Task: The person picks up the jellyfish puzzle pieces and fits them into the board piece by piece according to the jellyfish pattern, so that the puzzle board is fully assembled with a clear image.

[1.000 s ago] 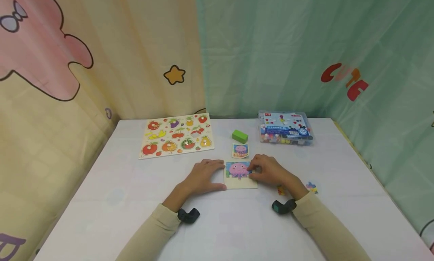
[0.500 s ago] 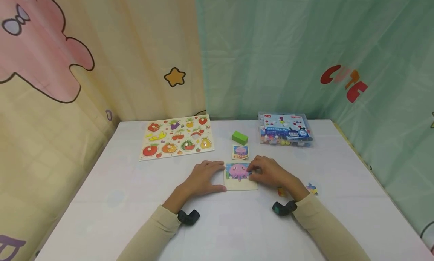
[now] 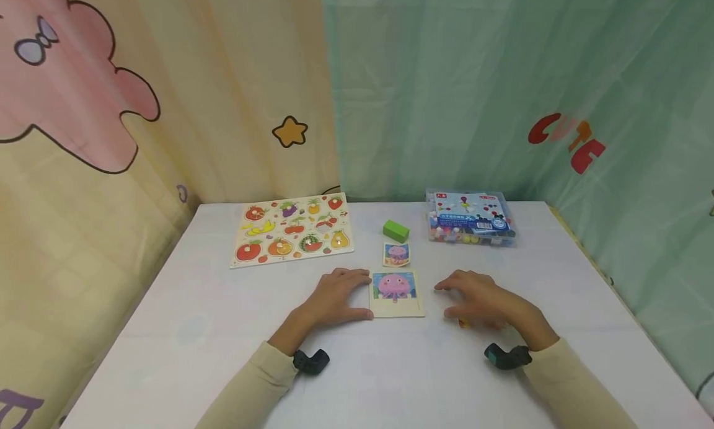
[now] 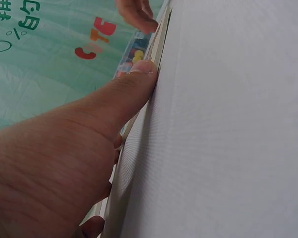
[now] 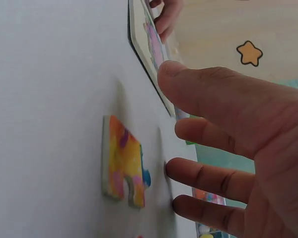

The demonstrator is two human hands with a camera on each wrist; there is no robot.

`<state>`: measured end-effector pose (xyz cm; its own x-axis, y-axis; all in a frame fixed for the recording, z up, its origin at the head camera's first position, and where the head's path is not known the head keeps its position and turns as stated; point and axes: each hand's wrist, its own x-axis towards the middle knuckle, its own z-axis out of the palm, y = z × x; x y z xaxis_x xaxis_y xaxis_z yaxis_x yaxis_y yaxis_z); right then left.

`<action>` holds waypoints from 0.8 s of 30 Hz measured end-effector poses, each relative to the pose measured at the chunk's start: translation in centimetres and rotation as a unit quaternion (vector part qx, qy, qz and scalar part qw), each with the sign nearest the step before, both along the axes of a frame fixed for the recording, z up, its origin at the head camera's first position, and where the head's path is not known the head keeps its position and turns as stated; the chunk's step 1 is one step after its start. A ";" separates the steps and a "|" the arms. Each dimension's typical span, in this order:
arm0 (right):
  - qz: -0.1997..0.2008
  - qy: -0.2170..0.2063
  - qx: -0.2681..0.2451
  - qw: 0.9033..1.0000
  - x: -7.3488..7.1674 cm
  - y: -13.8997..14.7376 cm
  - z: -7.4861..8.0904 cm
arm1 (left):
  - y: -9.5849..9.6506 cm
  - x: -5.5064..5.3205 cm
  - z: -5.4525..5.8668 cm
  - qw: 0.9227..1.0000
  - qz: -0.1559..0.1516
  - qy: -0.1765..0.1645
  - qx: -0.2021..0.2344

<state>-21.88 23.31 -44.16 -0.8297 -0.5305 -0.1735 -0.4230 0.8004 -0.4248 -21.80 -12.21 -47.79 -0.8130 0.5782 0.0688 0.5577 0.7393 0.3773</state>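
Note:
A small wooden jigsaw board (image 3: 397, 308) lies in front of me, its upper part filled with a pink octopus picture and its lower strip bare wood. My left hand (image 3: 334, 297) rests along its left side, thumb (image 4: 144, 69) and fingers spread and touching the edge. To the board's right, my right hand (image 3: 480, 296) hovers low over the table with fingers spread and nothing in them. Under it, a yellow-orange jigsaw piece (image 5: 121, 158) lies in the right wrist view, below the thumb. The hand covers most of this piece in the head view.
Just behind the board lies a small octopus picture card (image 3: 396, 254), with a green block (image 3: 395, 231) beyond it. A fruit puzzle board (image 3: 309, 225) is at the back left. At the back right is a clear plastic box (image 3: 471, 218) of coloured beads. Curtains hang behind the table.
My right hand has left the octopus picture's right edge and moved right, its fingers spreading. It now covers the spot where loose pieces showed. My left hand stays at the board.

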 end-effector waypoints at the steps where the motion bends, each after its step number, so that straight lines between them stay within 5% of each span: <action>1: -0.003 0.004 0.001 1.000 0.4 0.5 -0.1 | 0.0 0.0 -0.1 1.000 0.000 0.001 -0.001; 11: 0.020 0.064 -0.056 0.996 3.7 3.8 -1.3 | 0.2 0.0 0.0 1.000 0.003 -0.009 -0.009; 24: 0.002 0.103 -0.097 0.990 4.3 4.2 -2.5 | 0.1 0.1 0.0 1.000 0.005 -0.006 -0.005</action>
